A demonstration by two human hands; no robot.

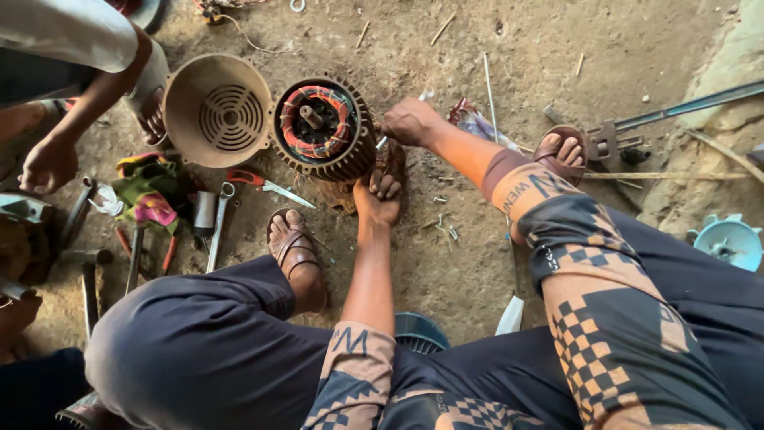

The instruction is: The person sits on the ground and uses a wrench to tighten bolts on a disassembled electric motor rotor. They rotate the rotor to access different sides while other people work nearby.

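From my head camera, looking down past my knees, the finned motor body [325,127] stands on end on the dirt floor [477,263], its open face up, showing red and green windings around a dark shaft stub. My left hand [379,199] reaches forward under the motor's near edge; my fingers [387,185] curl together against the lower fins, gripping the housing there. My right hand [410,121] sits just right of the motor, fingers clamped into a fist around a thin metal tool [383,142] whose tip meets the motor's side; I cannot tell what kind of tool it is.

Just left of the motor, touching it, a tan fan cover [215,110] lies tilted with its grille facing up. Another person's hand [150,118] holds its far left rim, and that person's other hand [48,166] hangs lower, well apart from it.

Between my left foot in its brown sandal [294,251] and the cover lie red-handled pliers [263,183], a wrench [218,223] and a colourful rag [151,191]. Small screws [444,227] are scattered on the floor near my left hand. A pale blue plastic fan [729,241] rests at the right edge.
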